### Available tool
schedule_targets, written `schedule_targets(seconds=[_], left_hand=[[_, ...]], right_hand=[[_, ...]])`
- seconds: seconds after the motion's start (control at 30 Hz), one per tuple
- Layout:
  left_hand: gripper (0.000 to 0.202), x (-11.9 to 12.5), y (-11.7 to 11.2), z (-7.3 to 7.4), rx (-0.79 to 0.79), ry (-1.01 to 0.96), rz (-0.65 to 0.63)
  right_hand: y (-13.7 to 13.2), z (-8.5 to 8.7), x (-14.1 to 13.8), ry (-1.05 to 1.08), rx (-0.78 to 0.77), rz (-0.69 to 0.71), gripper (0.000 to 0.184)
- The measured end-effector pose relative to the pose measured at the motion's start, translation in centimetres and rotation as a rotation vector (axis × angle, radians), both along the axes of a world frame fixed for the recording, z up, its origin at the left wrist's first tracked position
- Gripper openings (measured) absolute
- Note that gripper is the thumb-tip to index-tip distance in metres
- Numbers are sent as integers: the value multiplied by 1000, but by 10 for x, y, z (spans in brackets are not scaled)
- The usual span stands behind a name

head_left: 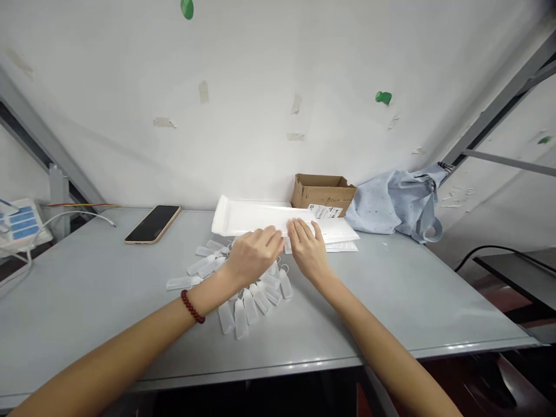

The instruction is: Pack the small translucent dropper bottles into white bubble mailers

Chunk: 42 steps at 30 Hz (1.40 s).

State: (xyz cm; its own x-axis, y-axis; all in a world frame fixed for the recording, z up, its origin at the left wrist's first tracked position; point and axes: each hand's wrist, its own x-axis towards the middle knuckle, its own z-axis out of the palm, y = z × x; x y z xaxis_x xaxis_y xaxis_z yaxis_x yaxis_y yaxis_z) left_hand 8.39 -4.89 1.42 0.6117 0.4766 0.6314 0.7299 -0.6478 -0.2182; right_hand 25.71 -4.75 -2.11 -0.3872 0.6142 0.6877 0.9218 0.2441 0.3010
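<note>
Envelope [256,216], partly hidden by left hand [255,251] and right hand [307,248], whose grips I cannot tell, stretches lengthwise left to right.

Both hands are working close together over some white packaging [256,217] on a grey table [391,307]. Left hand [256,252] is curling its fingers, right hand [307,246] is reaching in just beside it; can't tell what they're gripping. Frosted plastic pieces [241,318] are lying fanned out around the left wrist. A phone [152,224] is sitting off left, while a cardboard box [324,196] and blue cloth bag [382,201] are sitting at the back right.
</note>
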Motion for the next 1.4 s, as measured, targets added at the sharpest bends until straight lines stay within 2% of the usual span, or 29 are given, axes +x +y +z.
schedule_targets(seconds=[0.07, 0.1, 0.13, 0.2, 0.27, 0.33, 0.4, 0.47, 0.63, 0.77, 0.83, 0.93, 1.03, 1.17, 1.3, 1.4], left_hand=[[32, -16, 6, 1, -54, -155, 107], [35, -26, 12, 2, -101, -246, 201], [37, -36, 18, 3, -169, -351, 297], [44, -56, 29, 6, -403, -556, 342], [42, -71, 37, 9, -780, -844, 244], [33, -79, 40, 11, -1139, -1074, 46], [26, -81, 39, 11, -1352, -1211, -96], [28, -78, 36, 9, -1427, -1286, -136], [35, -63, 25, 0, -1482, -1287, -233], [30, -53, 17, -4, -1527, -1136, -321], [23, -50, 12, -3, -1501, -1012, -319], [14, -46, 3, 2, -1415, -877, -249], [16, -44, -4, 6, -1353, -848, -228], [18, -42, -6, 4, -1279, -826, -198], [17, -42, -3, -1, -1095, -756, -120], [22, -45, 0, 0, -1003, -779, -90]], right_hand=[[5, -3, 12, 7, 52, -7, 40], [8, -4, 18, 22, 75, -9, 40], [9, -4, 24, 41, 94, -8, 40], [12, -5, 30, 79, 106, 11, 41], [14, -5, 30, 122, 99, 46, 41], [13, -5, 26, 148, 84, 75, 41], [11, -5, 20, 156, 66, 92, 42], [6, -3, 14, 146, 35, 110, 42], [-8, 2, -1, 63, -89, 156, 54], [-16, 5, -8, -17, -178, 207, 73], [-18, 6, -9, -38, -211, 273, 82], [-21, 8, -11, -15, -217, 344, 87], [-23, 11, -13, 21, -184, 377, 86], [-24, 12, -15, 32, -156, 372, 83], [-20, 14, -11, 27, -99, 303, 63], [-15, 22, 2, 40, -76, 206, 48]])
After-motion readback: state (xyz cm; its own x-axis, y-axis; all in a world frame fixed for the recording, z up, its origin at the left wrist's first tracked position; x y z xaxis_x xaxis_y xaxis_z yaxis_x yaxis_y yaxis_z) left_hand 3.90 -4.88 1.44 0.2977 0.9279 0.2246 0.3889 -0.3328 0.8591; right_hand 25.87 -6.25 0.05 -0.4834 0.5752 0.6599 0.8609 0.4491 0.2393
